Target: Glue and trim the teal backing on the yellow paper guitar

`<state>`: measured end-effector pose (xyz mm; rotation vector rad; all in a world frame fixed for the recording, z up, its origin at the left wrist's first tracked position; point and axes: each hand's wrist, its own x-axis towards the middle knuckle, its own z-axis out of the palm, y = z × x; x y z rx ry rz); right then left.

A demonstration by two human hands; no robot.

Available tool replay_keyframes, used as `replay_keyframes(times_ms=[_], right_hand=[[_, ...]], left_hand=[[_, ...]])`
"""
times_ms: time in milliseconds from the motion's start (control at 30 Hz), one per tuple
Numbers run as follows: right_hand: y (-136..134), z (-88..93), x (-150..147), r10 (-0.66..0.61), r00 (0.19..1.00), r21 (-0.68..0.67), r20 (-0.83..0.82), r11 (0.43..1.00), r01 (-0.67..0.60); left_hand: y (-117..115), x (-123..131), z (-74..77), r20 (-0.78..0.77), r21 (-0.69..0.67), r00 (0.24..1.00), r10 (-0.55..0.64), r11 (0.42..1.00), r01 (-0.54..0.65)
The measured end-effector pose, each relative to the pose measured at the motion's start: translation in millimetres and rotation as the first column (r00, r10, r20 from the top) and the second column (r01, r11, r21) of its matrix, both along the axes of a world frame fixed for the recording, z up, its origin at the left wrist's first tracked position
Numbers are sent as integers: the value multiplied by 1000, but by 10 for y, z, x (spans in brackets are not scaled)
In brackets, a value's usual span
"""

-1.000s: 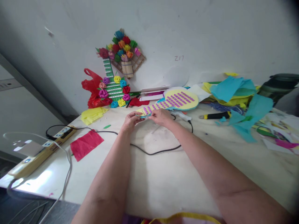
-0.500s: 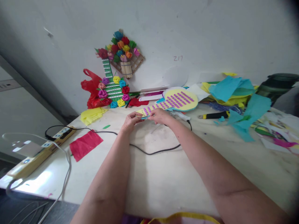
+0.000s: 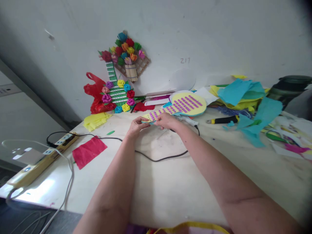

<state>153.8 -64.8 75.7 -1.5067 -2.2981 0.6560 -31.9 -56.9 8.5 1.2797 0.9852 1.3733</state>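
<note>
A guitar-shaped paper craft (image 3: 188, 103), yellow with purple strips and a blue edge, lies slanted across the table's middle. Its narrow neck end points left toward me. My left hand (image 3: 137, 126) pinches the tip of that neck between thumb and fingers. Beside it, my right hand (image 3: 166, 121) has its fingers closed on the neck's near edge, where blue paper shows. The fingertips of the right hand partly hide what they grip. A white glue gun (image 3: 188, 121) with a black cord rests just behind my right wrist, partly covered.
A power strip (image 3: 41, 159) with cables lies at the left edge, near red crepe paper (image 3: 89, 152) and yellow paper (image 3: 97, 121). A finished green guitar with paper roses (image 3: 119, 96) leans at the wall. Cutters (image 3: 223, 120) and blue paper scraps (image 3: 255, 122) lie right.
Both hands stay at the neck with small finger movements; the left fingertips have shifted slightly along its end. The view has moved very slightly. The craft stays in place.
</note>
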Motion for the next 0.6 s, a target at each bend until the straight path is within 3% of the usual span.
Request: replay_keyframes(times_ms=[433, 600], right_hand=[[14, -9, -8, -9, 1000, -14, 23, 1000, 10], [14, -4, -1, -18, 999, -9, 28, 1000, 18]], left_hand=[[-21, 36, 20, 24, 8, 999, 38, 999, -38], [-22, 33, 27, 42, 20, 999, -9, 1000, 8]])
